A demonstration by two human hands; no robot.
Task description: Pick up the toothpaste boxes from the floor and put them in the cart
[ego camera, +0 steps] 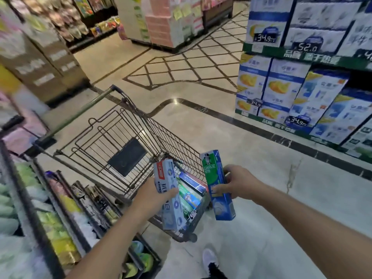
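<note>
We stand on a glossy beige marble floor (251,178) with dark diamond inlay lines; stacked blue-and-white cartons (291,93) rise at right (price tags attached), packed shelves (50,208) at left

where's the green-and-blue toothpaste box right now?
Head view, right of centre: the green-and-blue toothpaste box is gripped by the right hand, just right of the cart.

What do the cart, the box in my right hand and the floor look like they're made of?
Cart: metal wire, dull dark finish, going by its thin welded grid; the flap inside looks like plastic.
Green and blue toothpaste box, gripped by the right hand: probably printed glossy cardboard, with sharp folded edges.
Floor: polished stone or tile, perhaps marble; it is veined and mirrors a light.
</note>
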